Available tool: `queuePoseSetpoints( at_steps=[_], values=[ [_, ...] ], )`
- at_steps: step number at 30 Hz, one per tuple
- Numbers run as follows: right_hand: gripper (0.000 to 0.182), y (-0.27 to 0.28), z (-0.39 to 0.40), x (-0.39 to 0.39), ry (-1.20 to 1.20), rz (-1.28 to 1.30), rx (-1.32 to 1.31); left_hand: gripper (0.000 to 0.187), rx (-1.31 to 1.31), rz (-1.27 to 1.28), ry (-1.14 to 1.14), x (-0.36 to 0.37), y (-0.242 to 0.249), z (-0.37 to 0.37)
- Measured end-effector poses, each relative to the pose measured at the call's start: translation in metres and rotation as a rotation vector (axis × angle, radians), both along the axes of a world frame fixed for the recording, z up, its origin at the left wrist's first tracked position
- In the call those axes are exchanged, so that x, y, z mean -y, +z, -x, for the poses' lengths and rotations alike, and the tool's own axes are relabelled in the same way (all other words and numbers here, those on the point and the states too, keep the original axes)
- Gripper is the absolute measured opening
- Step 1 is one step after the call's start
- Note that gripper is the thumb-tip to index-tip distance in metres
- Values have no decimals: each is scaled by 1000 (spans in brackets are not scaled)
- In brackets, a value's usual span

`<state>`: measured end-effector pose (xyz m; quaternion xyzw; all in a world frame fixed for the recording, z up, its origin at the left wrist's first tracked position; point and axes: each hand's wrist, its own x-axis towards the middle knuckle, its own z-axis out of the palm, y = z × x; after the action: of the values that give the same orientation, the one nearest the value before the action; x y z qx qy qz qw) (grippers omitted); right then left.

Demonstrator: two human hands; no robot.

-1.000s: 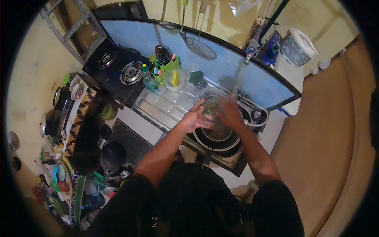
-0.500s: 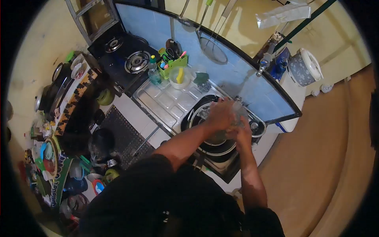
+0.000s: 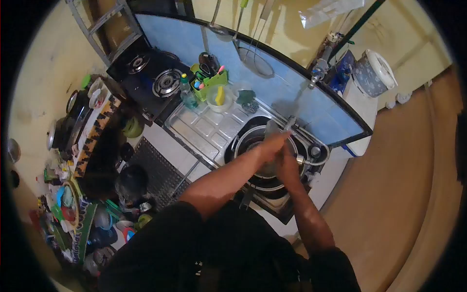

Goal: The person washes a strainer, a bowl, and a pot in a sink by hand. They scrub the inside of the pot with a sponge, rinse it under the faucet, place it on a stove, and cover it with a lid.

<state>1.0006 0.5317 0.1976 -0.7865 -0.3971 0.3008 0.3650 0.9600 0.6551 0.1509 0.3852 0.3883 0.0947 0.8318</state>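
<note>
Translucent vessel [image 3: 272, 128] at both hands [image 3: 273, 147], above pot [image 3: 263, 184]

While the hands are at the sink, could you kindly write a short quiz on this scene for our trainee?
1. True or false: the strainer hangs in front of the blue wall panel.

2. Which is inside the translucent bowl?
A) The bottle
B) The yellow sponge-like piece
C) The ladle

3. Which fixture is beneath the left hand and the right hand?

Key: 1. True. 2. B. 3. The sink.
</note>
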Motion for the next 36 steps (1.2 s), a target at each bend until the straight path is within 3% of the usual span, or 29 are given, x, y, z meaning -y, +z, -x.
queuePoseSetpoints(
  at_steps=[2,4,6,7,9,10,11,12,14,15,17,18,20,21,23,24,26,27,28,29,30,32,33,36],
  values=[
    [60,-25,-2,-2,277,-455,233,47,-10,31,-99,-13,-6,9],
    [57,-51,-13,-19,256,-513,213,30,348,159,135,-19,12,31],
    [55,-68,-29,-47,219,-560,182,26,333,164,187,-10,41,41],
    [52,-69,-47,-73,131,-451,101,24,324,175,251,-5,47,45],
    [50,-61,-49,-80,25,-345,22,26,380,136,119,-14,10,57],
    [49,-36,-29,-85,145,-319,440,26,586,143,-7,-26,-20,66],
    [49,-23,-20,-88,261,-270,855,27,683,153,-79,-26,-18,66],
    [49,-36,-25,-92,240,-262,848,27,778,165,-155,-27,-17,66],
    [51,-74,-47,-107,209,-392,661,21,237,149,350,0,42,60],
    [51,-72,-66,-112,193,-390,664,21,236,148,335,0,47,58],
    [51,-66,-100,-105,-26,-8,-79,21,186,99,330,-4,49,64],
    [51,-66,-106,-92,-37,-3,-85,21,179,105,319,-12,40,66],
    [42,-62,-112,-64,-100,-116,-1151,34,127,-7,250,-33,17,60],
    [42,-60,-111,-57,-111,-109,-1150,34,126,4,246,-37,12,56],
    [32,-54,-107,-47,18,-312,-1129,45,-146,-134,245,-44,19,48],
    [32,-51,-103,-43,18,-305,-1131,57,-239,-187,138,-56,1,45],
    [31,-40,-89,-38,15,-245,-605,63,-281,-166,55,-52,11,36],
    [31,-38,-78,-37,14,-244,-609,66,-305,-158,10,-50,20,35],
    [32,-37,-65,-36,158,-259,-279,70,-327,-150,-36,-47,30,35],
    [33,-34,-53,-34,297,-269,56,64,-138,110,-44,-46,41,37],
    [33,-30,-44,-31,292,-272,56,60,55,367,-52,-46,49,39],
    [40,-22,-30,-26,562,-285,436,56,121,297,11,-50,10,46],
    [40,-26,-32,-25,559,-291,437,56,191,227,80,-50,-3,49],
    [48,-54,-39,-32,559,-204,550,54,121,132,113,-30,40,68]
  ],
)
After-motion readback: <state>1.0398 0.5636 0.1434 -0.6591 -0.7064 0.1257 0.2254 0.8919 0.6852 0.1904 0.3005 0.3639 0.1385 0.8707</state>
